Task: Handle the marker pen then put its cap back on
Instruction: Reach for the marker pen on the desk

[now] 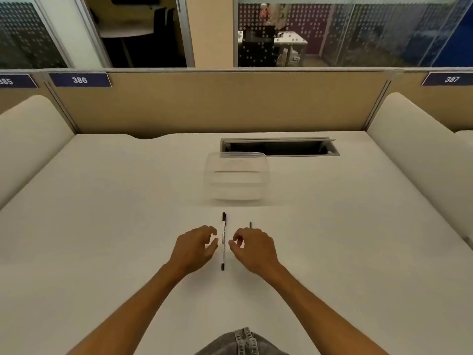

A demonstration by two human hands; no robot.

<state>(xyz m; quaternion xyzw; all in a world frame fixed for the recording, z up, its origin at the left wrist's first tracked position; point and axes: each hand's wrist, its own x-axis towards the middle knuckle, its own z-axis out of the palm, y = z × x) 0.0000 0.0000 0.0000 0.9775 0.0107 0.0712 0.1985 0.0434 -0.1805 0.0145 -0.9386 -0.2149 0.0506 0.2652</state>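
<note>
White plastic marker pen [223, 242] w/ black ends lies flat on counter [102, 226], pointing away from person, between both hands. Left hand [194, 248] & right hand [252, 248] just beside barrel, fingers curled, loose, grasping nothing. Prob light, stiff, smooth, may roll. Best pinch mid-barrel, other hand on far black end, likely cap. Small dark object [250, 224] behind right hand, unclear.
</note>
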